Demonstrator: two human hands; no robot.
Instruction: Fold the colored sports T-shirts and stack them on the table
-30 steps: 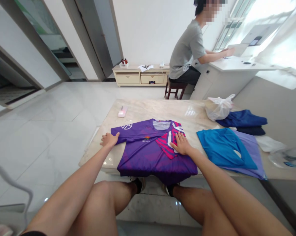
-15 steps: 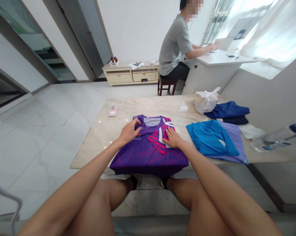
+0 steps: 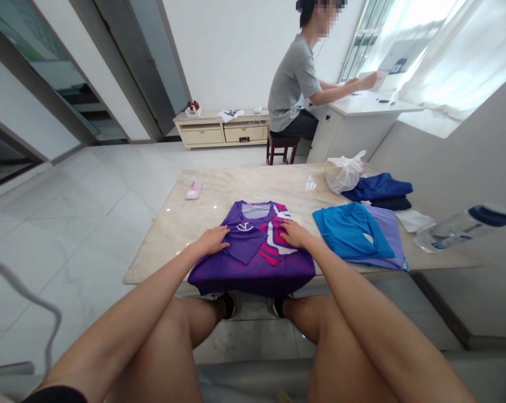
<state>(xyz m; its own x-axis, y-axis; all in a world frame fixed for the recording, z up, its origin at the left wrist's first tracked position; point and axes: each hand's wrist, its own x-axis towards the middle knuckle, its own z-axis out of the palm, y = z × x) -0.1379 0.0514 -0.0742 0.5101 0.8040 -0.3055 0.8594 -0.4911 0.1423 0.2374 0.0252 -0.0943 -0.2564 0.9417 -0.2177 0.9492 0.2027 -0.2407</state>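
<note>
Resting on the purple shirt (image 3: 253,272), centre of frame
Left hand (image 3: 212,241) and right hand (image 3: 295,233) lie loosely spread, gripping nothing, probably keeping folded sleeves (image 3: 245,245) flat

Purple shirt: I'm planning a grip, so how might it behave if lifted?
The shirt is probably floppy: its lower end droops over the edge of the table. Its folded sleeves may swing open, as no fastening shows.
</note>
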